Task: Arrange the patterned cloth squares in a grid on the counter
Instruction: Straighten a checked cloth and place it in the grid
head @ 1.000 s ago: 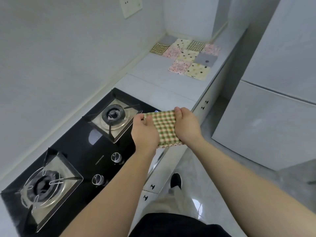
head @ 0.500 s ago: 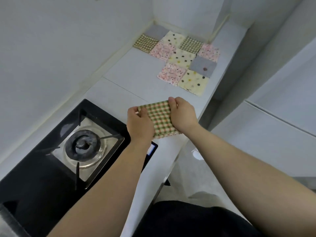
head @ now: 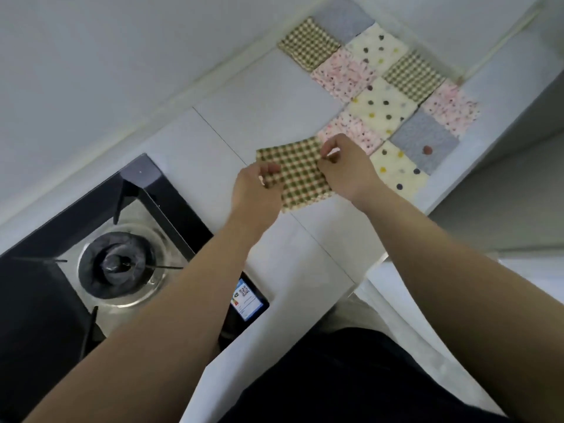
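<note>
A green and tan checked cloth square [head: 297, 174] is spread between my hands just above the white counter [head: 265, 108]. My left hand [head: 256, 190] pinches its left edge and my right hand [head: 348, 169] pinches its right edge. Just beyond it, several cloth squares lie in a grid [head: 384, 96] at the counter's far end: checked, pink flowered, cream dotted and grey ones. The held square's far right corner reaches the near pink flowered square [head: 354, 129], which my right hand partly hides.
A black gas hob [head: 91, 248] with a round burner [head: 117, 264] fills the near left of the counter. A small blue-and-white card [head: 247, 299] lies at the hob's corner. The wall runs along the left, and the counter's front edge [head: 363, 270] drops off on the right.
I have stepped forward along the counter. Both hands carried the checked square from over the hob's edge up to the near side of the grid, and the grip shifted to fingertip pinches.
</note>
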The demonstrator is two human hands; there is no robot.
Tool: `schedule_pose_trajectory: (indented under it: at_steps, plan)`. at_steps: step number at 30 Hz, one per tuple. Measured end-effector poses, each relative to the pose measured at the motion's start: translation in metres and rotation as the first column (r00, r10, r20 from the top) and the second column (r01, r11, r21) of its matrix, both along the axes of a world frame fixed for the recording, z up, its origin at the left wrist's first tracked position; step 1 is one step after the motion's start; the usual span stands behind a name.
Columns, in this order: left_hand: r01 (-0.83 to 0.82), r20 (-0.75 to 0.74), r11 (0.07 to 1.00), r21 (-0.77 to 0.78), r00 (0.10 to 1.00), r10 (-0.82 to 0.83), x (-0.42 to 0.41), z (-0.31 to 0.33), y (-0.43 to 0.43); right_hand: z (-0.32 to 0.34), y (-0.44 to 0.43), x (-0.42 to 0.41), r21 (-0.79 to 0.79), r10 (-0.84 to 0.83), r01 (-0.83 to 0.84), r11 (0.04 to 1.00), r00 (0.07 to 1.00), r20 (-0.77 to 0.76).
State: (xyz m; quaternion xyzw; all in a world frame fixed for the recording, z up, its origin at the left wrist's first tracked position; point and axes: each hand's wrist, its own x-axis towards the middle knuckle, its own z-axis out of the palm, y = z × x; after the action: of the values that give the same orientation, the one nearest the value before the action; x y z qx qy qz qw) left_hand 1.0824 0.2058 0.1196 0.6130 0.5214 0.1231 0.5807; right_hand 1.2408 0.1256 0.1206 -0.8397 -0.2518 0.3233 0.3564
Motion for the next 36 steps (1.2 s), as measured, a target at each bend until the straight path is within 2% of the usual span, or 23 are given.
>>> schedule_pose_trajectory:
  at_steps: [3,9,13,17,19,24,27,29,31,33,36]
  plan:
    - [-0.027,-0.06,0.997,0.072,0.998,0.031,0.046,-0.015,0.022,-0.014,0.039,0.051,-0.077,0.103,-0.095,0.992,0.99,0.099]
    - [0.039,-0.13,0.985,0.167,0.991,-0.017,0.131,-0.046,0.053,-0.031,0.1,0.139,-0.134,0.264,-0.237,0.962,0.932,0.249]
    - [0.013,-0.151,0.983,0.186,0.988,0.016,0.167,-0.061,0.067,-0.051,0.124,0.174,-0.184,0.406,-0.362,0.914,0.836,0.37]
    - [0.017,-0.213,0.986,0.164,0.977,0.018,0.185,-0.07,0.077,-0.067,0.135,0.188,-0.202,0.488,-0.446,0.872,0.765,0.421]
    - [0.041,-0.246,0.987,0.158,0.969,-0.001,0.188,-0.073,0.078,-0.074,0.137,0.192,-0.234,0.532,-0.478,0.846,0.732,0.426]
    - [0.162,-0.369,0.97,0.179,0.925,-0.086,0.189,-0.075,0.076,-0.088,0.129,0.198,-0.346,0.629,-0.53,0.774,0.582,0.516]
    - [0.282,-0.518,0.915,0.288,0.85,-0.099,0.189,-0.07,0.072,-0.088,0.128,0.194,-0.331,0.6,-0.512,0.793,0.56,0.571]
    - [0.363,-0.591,0.828,0.427,0.805,-0.048,0.191,-0.065,0.069,-0.09,0.132,0.192,-0.288,0.587,-0.536,0.794,0.55,0.593]
    - [0.459,-0.643,0.731,0.505,0.765,-0.036,0.194,-0.061,0.068,-0.094,0.134,0.192,-0.304,0.638,-0.59,0.748,0.516,0.571]
    - [0.566,-0.696,0.683,0.461,0.709,-0.118,0.198,-0.062,0.07,-0.095,0.135,0.191,-0.355,0.7,-0.621,0.699,0.491,0.519]
    - [0.631,-0.72,0.689,0.357,0.656,-0.228,0.201,-0.067,0.07,-0.093,0.134,0.191,-0.38,0.709,-0.614,0.691,0.478,0.518]
